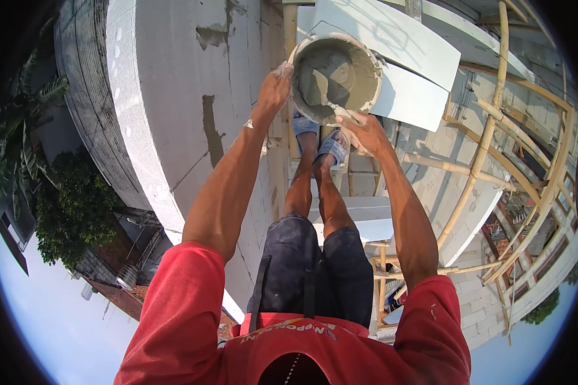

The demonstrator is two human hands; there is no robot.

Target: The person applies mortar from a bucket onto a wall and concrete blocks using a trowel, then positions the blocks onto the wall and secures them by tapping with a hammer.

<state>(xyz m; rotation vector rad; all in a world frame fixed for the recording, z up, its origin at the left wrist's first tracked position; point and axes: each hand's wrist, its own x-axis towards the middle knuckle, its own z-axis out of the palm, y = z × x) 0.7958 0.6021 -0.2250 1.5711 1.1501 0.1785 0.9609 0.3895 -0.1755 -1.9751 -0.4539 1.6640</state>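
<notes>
A round bucket with a thin wire handle is in front of me, its inside coated with wet grey mortar. My left hand is closed on the left side of the bucket's rim. At the near rim, my right hand grips the mortar-smeared handle of a trowel, whose blade lies inside the bucket against the mortar. The underside of the bucket is out of sight.
To my left runs a pale block wall with grey mortar patches. White boards lie beyond and right of the bucket. Bamboo scaffolding poles cross the right side. My sandalled feet stand on a narrow support high up.
</notes>
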